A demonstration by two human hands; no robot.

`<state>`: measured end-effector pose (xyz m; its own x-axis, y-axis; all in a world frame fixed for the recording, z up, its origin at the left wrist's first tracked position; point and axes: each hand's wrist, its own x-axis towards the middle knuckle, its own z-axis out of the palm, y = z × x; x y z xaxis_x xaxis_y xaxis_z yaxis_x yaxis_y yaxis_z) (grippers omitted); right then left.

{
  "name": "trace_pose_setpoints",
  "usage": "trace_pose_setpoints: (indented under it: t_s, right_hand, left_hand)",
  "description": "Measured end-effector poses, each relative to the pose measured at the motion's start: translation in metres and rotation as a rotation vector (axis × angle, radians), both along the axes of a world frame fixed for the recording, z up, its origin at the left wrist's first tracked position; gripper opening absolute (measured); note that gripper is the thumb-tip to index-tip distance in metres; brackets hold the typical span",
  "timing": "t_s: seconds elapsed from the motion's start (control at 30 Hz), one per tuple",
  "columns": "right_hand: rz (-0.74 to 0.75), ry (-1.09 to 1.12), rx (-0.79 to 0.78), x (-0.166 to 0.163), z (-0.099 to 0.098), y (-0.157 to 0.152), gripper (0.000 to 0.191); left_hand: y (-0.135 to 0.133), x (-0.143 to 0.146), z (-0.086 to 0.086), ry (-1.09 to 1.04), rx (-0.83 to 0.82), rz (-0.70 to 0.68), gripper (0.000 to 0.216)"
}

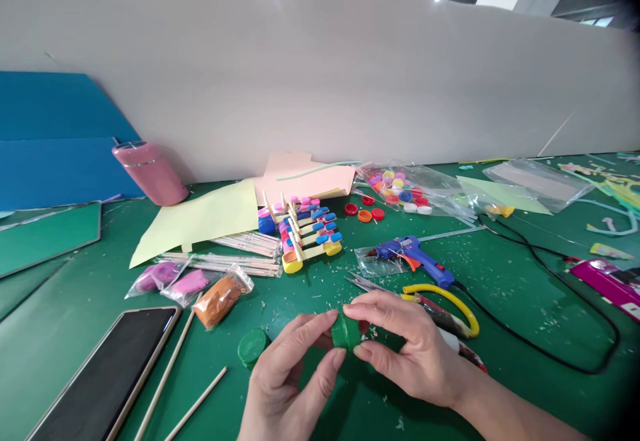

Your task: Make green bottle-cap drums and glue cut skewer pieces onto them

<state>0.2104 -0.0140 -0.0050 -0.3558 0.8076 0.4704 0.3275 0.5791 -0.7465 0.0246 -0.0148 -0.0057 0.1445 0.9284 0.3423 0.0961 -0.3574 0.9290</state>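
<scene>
Left of the green cylinder (346, 332), a cap (253, 347) is set; beyond, right, a glue gun (417, 255). Glossy, the cylinder is pinched by left hand (295, 369) and right hand (413, 341).

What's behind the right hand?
Behind the right hand, pinching a green piece with the left hand, metal blades and a curved yellow handle show partly. The hand covers the space between, so whether they join cannot be seen.
</scene>
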Motion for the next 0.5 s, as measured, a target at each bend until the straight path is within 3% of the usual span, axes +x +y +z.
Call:
trace_pose_setpoints:
  t_s: [0.5]
  right_hand:
    - [0.005,0.009,-0.012,-0.0008,0.0002,0.0001,0.039]
  left_hand:
    - [-0.0017,-0.0002,0.0006,-0.079,-0.107,-0.021,0.036]
